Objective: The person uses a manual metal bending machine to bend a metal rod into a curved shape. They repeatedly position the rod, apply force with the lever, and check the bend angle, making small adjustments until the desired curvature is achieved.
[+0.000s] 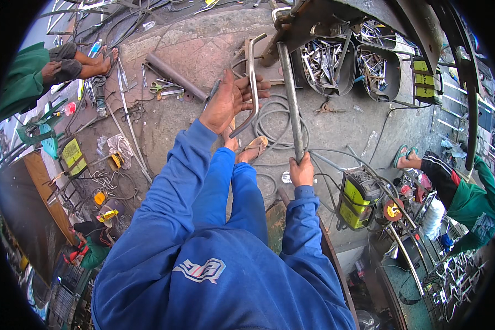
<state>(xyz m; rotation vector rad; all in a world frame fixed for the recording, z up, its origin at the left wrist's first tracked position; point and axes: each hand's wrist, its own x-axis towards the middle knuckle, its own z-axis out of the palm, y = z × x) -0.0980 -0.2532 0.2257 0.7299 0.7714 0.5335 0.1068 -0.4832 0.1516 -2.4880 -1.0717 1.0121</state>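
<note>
My left hand (234, 100) is palm up, its fingers stretched out and not wrapped round anything. Across those fingers runs a bent metal rod (252, 74), crooked at both ends; whether it rests on them or is just above, I cannot tell. My right hand (301, 171) is closed round the lower end of a straight grey metal pipe (291, 99). That pipe slants up to a dark steel fixture (308, 22) at the top, where a second bent rod end (280, 12) shows.
Dark bins (341, 82) of metal pieces stand beyond the pipe. A thick tube (176, 76) and green-handled scissors (158, 87) lie left. Hose (275, 124) coils by my feet. A yellow-green welding machine (357, 201) stands right. Co-workers in green (478, 203) sit at both sides.
</note>
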